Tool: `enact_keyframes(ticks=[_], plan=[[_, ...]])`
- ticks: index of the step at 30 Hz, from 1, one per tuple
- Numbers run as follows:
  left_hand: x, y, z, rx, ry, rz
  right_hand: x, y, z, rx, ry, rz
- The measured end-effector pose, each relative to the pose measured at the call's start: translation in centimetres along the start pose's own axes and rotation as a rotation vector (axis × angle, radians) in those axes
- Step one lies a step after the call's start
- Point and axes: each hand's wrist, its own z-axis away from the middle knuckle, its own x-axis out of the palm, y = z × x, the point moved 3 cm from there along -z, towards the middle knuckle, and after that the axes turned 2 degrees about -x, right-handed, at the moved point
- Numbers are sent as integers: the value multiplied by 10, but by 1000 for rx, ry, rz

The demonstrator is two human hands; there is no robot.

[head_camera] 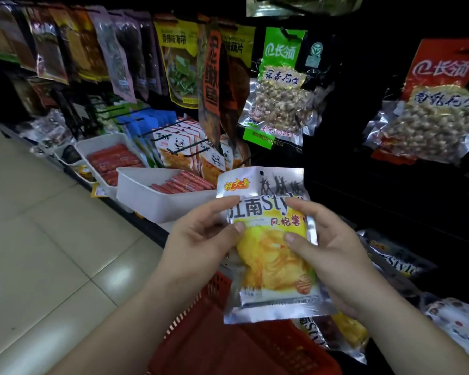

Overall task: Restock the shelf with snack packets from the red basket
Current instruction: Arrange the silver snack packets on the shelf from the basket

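A silver and yellow snack packet (268, 263) of potato chips is held upright in front of the dark shelf. My left hand (201, 239) grips its left edge, thumb on the front. My right hand (328, 247) grips its right side, thumb across the front and fingers behind. Below them sits the red basket (228, 342), with another packet of the same kind (336, 334) lying at its right side. The basket's inside is mostly hidden by my arms.
Hanging snack packets fill the pegs above, among them green peanut bags (279, 87) and red peanut bags (431, 104). White trays (136, 190) of red sausages stand on the lower shelf at left. More silver packets (395, 263) lie at right. Pale tiled floor (38, 239) spreads left.
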Motion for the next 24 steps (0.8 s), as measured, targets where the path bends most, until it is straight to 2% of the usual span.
enact_keyframes(ticks=[3,5,8,10,11,12,14,17,19,22,24], plan=[[1,-3,5,-51,-159,-84,0,4,-2,15,130,-73],[1,-3,9,-38,-181,-134,0,3,-3,24,142,-94],[-4,-3,6,-9,-68,-133,-1,0,-1,61,-55,-138],[-12,-5,2,11,34,-144,-1,-1,2,108,-223,-65],[-15,-5,0,17,57,-143,-1,-2,3,119,-255,-29],[-17,-6,0,13,44,-137,-1,-2,4,123,-244,-1],[-17,-9,1,-41,-91,-123,-2,-2,4,130,-159,56],[-19,-16,3,-115,-271,-239,-2,-3,3,125,-78,70],[-21,-17,3,-106,-260,-241,-3,-4,3,109,-139,84],[-21,-16,3,-104,-237,-194,-3,-3,4,116,-315,80],[-23,-15,2,-101,-242,-178,-7,-1,4,109,-349,142]])
